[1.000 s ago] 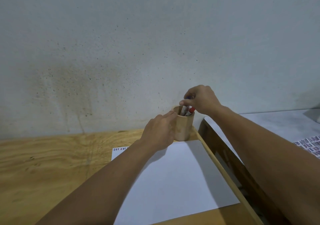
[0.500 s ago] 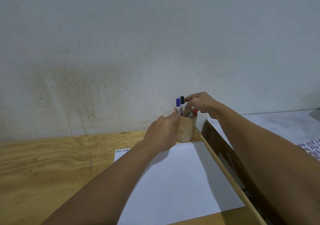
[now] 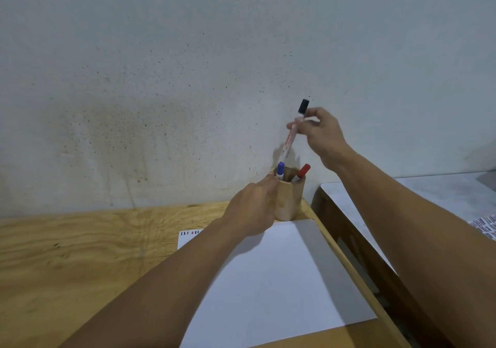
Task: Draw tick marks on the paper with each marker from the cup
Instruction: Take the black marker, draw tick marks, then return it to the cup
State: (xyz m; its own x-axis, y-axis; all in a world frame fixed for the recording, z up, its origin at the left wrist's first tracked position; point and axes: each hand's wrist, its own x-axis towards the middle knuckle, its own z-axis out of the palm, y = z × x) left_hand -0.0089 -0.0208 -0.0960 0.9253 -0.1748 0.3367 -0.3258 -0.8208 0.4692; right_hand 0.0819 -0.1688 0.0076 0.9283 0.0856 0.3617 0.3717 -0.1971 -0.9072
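A round wooden cup (image 3: 290, 200) stands at the back right of the plywood table, against the wall. My left hand (image 3: 253, 208) grips the cup's left side. My right hand (image 3: 320, 133) holds a black-capped marker (image 3: 291, 135) by its upper barrel, lifted so that its lower end is just above the cup's mouth. A purple-capped marker (image 3: 280, 170) and a red-capped marker (image 3: 303, 171) stand in the cup. A white paper sheet (image 3: 281, 280) lies in front of the cup, with small coloured marks (image 3: 190, 232) along its top left edge.
The plywood table (image 3: 80, 261) ends at a raised wooden edge strip (image 3: 349, 264) on the right. Beyond a gap stands a second grey-topped table (image 3: 429, 194) with a marked sheet (image 3: 484, 227) at the far right. A stained wall (image 3: 188, 79) rises right behind the cup.
My right hand has risen from the cup's rim, drawing the black-capped marker up out of the cup. My left hand has stayed on the cup.
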